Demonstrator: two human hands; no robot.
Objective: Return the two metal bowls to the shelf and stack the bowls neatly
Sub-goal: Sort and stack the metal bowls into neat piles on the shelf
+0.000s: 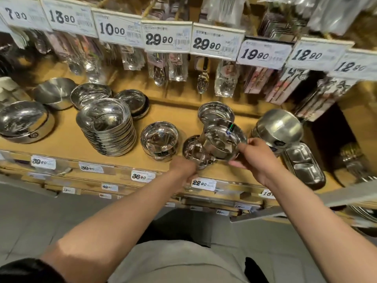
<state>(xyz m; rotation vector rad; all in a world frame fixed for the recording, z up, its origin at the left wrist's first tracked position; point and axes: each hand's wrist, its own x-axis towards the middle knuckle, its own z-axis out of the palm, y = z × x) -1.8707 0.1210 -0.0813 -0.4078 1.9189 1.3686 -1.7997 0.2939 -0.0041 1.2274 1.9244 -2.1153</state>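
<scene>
My right hand [257, 158] grips the rim of a shiny metal bowl [222, 139] with a small green sticker, held tilted just above the wooden shelf [67, 139]. My left hand [183, 166] holds a smaller metal bowl [193, 150] low at the shelf's front edge, to the left of and partly under the first bowl. Right behind them another small metal bowl [215, 113] sits on the shelf. Whether the two held bowls touch each other is hard to tell.
A tall stack of shallow bowls [108, 127] and a deeper bowl [159, 139] stand to the left. A large tilted bowl [279, 127] and a divided metal tray [304, 166] lie to the right. Packaged spoons and price tags hang above. More bowls fill the far left.
</scene>
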